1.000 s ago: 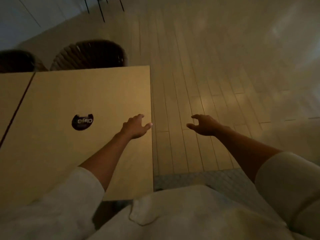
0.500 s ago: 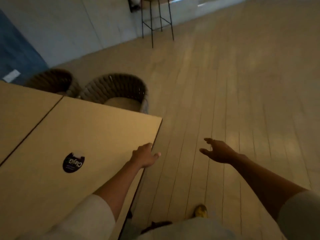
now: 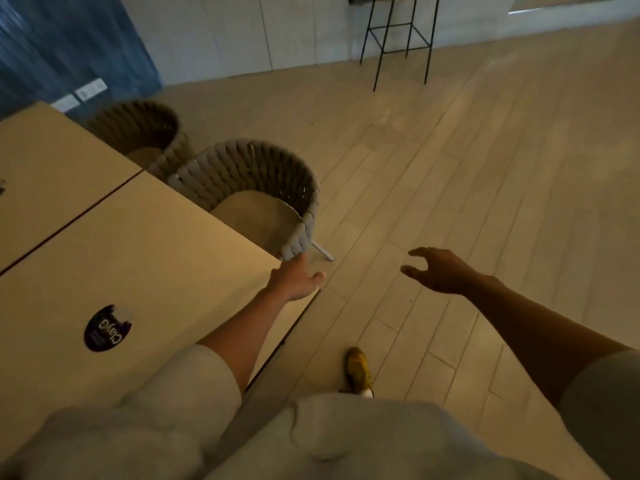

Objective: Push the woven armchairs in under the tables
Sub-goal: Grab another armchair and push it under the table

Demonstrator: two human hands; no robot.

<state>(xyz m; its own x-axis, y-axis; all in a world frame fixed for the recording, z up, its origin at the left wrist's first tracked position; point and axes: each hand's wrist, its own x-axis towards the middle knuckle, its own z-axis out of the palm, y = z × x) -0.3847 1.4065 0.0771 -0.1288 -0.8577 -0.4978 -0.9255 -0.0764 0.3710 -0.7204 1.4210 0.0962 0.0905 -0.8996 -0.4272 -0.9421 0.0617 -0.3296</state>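
— Woven armchair point(image 3: 249, 174)?
— At the table's point(image 3: 138, 244) far edge, near its corner, seat partly under.
— Hands?
— Left hand point(image 3: 296, 280) over that corner, right hand point(image 3: 438, 271) above floor point(image 3: 485, 168); fingers point(image 3: 420, 252) loose, empty.

Round dark sticker point(image 3: 108, 328): lies on the near table point(image 3: 162, 247), at about 8 o'clock in the view.
Sticker wording: pale letters that look like "Clay" plus one more letter, perhaps "o" or "g"; I cannot tell which.
Sticker lettering direction: turned away from the wearer, running toward about 10 o'clock.
Sticker small print: a line or two beside the word, too blurred to read.
White wall plates point(image 3: 90, 89): two on the blue wall point(image 3: 52, 46) at about 10 o'clock; no legible text.
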